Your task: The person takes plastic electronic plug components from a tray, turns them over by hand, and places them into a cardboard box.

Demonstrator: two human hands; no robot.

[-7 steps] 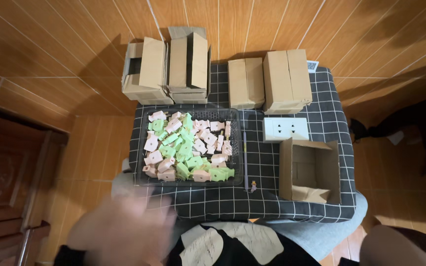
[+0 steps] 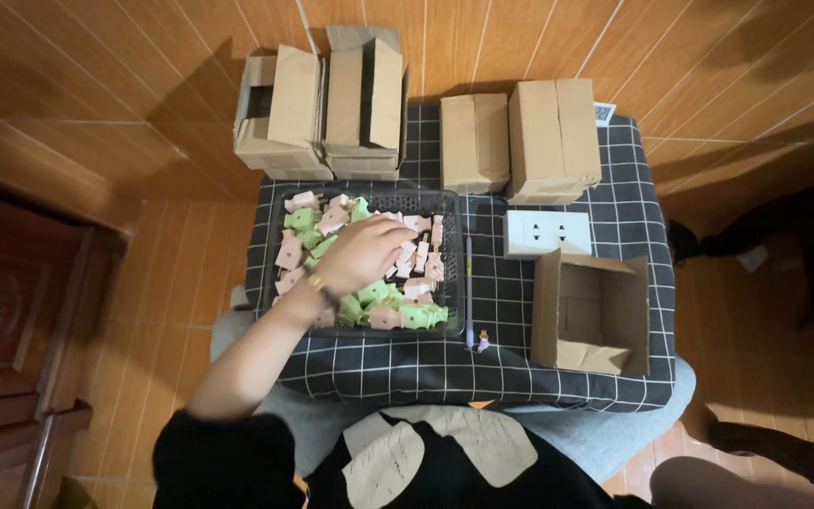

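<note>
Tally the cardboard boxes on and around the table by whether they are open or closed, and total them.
Closed boxes: 2
Open box lying on the checked cloth: 1
Boxes with loose flaps at the far left: 2
Total: 5

L hand [image 2: 362,253] extended, fingers curled

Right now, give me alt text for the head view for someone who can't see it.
A person's left hand reaches into a black tray of pink and green pieces on a checked cloth. An open cardboard box, a white socket plate and closed boxes sit nearby.
</note>
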